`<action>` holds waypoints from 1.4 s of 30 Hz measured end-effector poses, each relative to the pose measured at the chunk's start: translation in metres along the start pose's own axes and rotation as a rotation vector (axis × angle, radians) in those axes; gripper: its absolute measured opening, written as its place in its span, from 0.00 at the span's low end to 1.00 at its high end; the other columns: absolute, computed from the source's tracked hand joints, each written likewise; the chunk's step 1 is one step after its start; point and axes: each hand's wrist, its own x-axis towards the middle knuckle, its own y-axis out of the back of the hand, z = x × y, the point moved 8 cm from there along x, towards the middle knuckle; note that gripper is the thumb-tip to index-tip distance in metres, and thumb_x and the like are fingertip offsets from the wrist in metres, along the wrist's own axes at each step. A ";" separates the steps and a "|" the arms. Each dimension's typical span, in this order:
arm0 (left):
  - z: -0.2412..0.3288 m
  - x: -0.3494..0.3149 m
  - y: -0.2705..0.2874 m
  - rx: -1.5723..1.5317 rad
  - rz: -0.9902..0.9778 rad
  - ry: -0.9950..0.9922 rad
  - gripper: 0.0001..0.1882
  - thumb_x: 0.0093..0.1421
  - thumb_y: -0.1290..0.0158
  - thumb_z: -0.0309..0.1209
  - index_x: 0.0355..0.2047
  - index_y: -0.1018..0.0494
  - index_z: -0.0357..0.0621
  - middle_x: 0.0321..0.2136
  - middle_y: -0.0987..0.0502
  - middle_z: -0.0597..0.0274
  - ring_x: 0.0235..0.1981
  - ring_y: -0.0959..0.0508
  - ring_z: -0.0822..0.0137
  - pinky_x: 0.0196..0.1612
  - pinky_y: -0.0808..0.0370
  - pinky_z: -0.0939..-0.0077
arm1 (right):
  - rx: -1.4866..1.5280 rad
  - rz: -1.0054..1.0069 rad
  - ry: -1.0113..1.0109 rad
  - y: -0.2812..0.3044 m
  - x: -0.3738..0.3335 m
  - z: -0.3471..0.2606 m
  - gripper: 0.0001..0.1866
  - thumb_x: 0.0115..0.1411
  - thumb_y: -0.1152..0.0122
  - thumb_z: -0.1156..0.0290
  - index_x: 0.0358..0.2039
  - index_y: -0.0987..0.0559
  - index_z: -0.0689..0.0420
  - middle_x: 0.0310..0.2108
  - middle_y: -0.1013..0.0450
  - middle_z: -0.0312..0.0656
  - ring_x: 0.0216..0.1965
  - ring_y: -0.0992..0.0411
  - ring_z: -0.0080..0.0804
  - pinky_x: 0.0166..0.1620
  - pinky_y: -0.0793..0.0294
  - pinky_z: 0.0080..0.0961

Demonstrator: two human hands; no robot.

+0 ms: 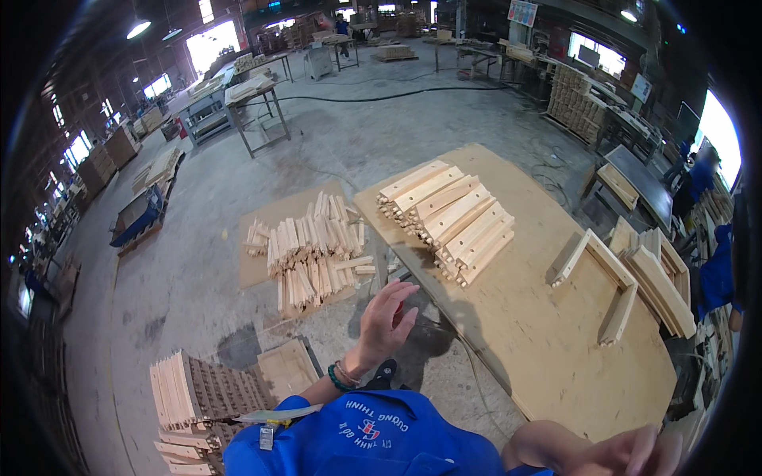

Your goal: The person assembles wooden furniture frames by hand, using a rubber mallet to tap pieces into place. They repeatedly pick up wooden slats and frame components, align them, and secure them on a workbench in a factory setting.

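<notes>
My left hand [385, 321] is raised in front of me, near the left edge of the plywood-topped table [548, 349]. Its fingers curve loosely with the thumb apart, and nothing shows in them. At the lower right, my right hand [635, 454] hangs over the table's near end; motion blurs its fingers and the frame cuts it off. Beyond my left hand, a stack of pale wooden slats [452, 214] with dark holes lies on the table. Farther right, a three-sided wooden frame [603, 278] rests on the tabletop, beside several assembled wooden frames [655, 278] leaning together.
Loose wooden pieces [309, 246] are heaped on a brown sheet on the floor, left of the table. Stacked slats [186, 389] stand close at my lower left. A person in blue [718, 270] is at the right. A black hose [389, 97] crosses the floor farther off.
</notes>
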 end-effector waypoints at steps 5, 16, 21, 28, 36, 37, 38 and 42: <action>0.016 -0.010 -0.011 0.074 -0.033 -0.124 0.19 0.56 0.44 0.27 0.50 0.28 0.43 0.49 0.27 0.51 0.56 0.30 0.50 0.58 0.33 0.61 | -0.253 0.042 -0.168 0.094 -0.043 0.015 0.17 0.58 0.42 0.66 0.45 0.28 0.59 0.42 0.33 0.43 0.41 0.35 0.31 0.45 0.34 0.27; 0.054 -0.016 -0.063 0.014 -0.165 -0.227 0.17 0.55 0.44 0.26 0.47 0.26 0.46 0.49 0.26 0.57 0.55 0.29 0.56 0.56 0.31 0.65 | -0.463 0.936 -0.993 0.258 -0.349 0.009 0.09 0.62 0.45 0.68 0.41 0.27 0.56 0.34 0.28 0.39 0.31 0.31 0.25 0.34 0.31 0.22; 0.073 -0.020 -0.088 -0.029 -0.222 -0.287 0.17 0.55 0.44 0.27 0.47 0.27 0.46 0.48 0.27 0.58 0.56 0.29 0.55 0.56 0.31 0.64 | -0.409 1.080 -1.049 0.270 -0.433 -0.011 0.09 0.63 0.48 0.69 0.44 0.28 0.54 0.34 0.28 0.37 0.30 0.31 0.25 0.34 0.29 0.23; 0.095 -0.033 -0.103 -0.057 -0.218 -0.368 0.16 0.55 0.44 0.27 0.46 0.25 0.48 0.49 0.27 0.58 0.56 0.30 0.54 0.56 0.31 0.63 | -0.481 1.085 -0.989 0.286 -0.437 -0.026 0.12 0.62 0.51 0.73 0.46 0.29 0.53 0.34 0.29 0.38 0.30 0.31 0.26 0.33 0.28 0.25; 0.103 -0.041 -0.156 -0.124 -0.356 -0.366 0.15 0.53 0.44 0.25 0.43 0.24 0.48 0.45 0.24 0.54 0.50 0.26 0.51 0.51 0.28 0.61 | -0.675 1.221 -1.007 0.301 -0.442 -0.057 0.10 0.60 0.48 0.75 0.43 0.27 0.57 0.31 0.27 0.39 0.27 0.29 0.26 0.32 0.27 0.25; 0.097 -0.045 -0.155 -0.150 -0.367 -0.349 0.15 0.52 0.44 0.24 0.42 0.23 0.46 0.46 0.24 0.53 0.50 0.26 0.51 0.53 0.28 0.61 | -0.666 1.191 -1.042 0.300 -0.440 -0.046 0.10 0.60 0.48 0.76 0.42 0.26 0.57 0.30 0.26 0.39 0.28 0.29 0.26 0.32 0.26 0.24; 0.102 -0.048 -0.155 -0.146 -0.399 -0.335 0.16 0.52 0.44 0.24 0.43 0.23 0.44 0.46 0.24 0.52 0.51 0.26 0.50 0.54 0.29 0.61 | -0.644 1.170 -1.076 0.294 -0.435 -0.031 0.09 0.61 0.49 0.77 0.42 0.26 0.57 0.29 0.26 0.39 0.28 0.28 0.26 0.32 0.26 0.24; 0.111 -0.070 -0.206 -0.278 -0.617 -0.379 0.17 0.53 0.43 0.25 0.45 0.24 0.43 0.46 0.24 0.51 0.51 0.26 0.50 0.55 0.30 0.61 | -0.438 1.127 -1.038 0.282 -0.408 0.005 0.12 0.63 0.52 0.74 0.45 0.25 0.57 0.36 0.24 0.39 0.33 0.27 0.26 0.37 0.25 0.23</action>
